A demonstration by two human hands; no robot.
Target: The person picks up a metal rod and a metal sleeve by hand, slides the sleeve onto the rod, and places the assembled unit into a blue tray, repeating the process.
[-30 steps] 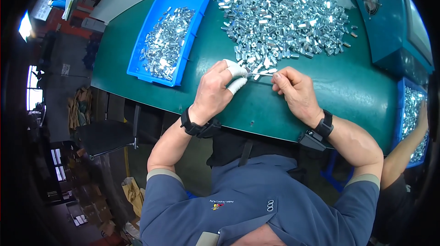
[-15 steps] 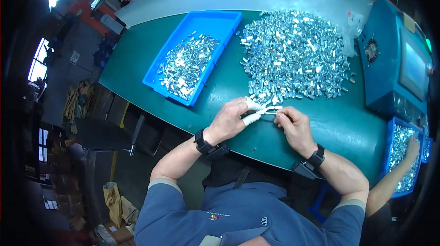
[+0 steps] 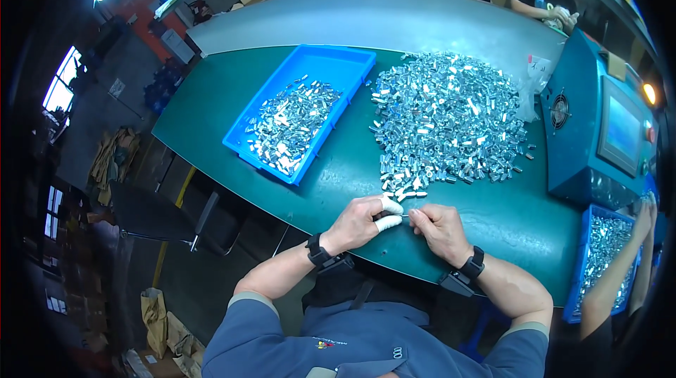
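- My left hand (image 3: 359,223) pinches narrow, white cots on the thumb and forefinger (image 3: 389,223), tips touching a small metal part (image 3: 404,217) held between both hands.
- My right hand (image 3: 440,229) closes its fingertips on the other end of that part, just above the green table (image 3: 493,219) near its front edge.
- The part is too small to make out its shape; I cannot tell how much of it each hand grips.
- The loose pile (image 3: 447,121) of shiny parts lies just beyond my knuckles, its nearest pieces almost touching the left fingers.
- The blue tray (image 3: 352,68) with sorted parts sits well to the left and farther back.
- Risk: the cots are smooth, so the part could slip from the pinch and drop among the near strays, where I would lose track of it.
- Risk: my hands work close to the table's edge; a dropped part could roll off to the floor.
- Risk: a knuckle nudging the pile could spill parts towards me.
- A blue machine (image 3: 598,139) stands at the right, well clear.
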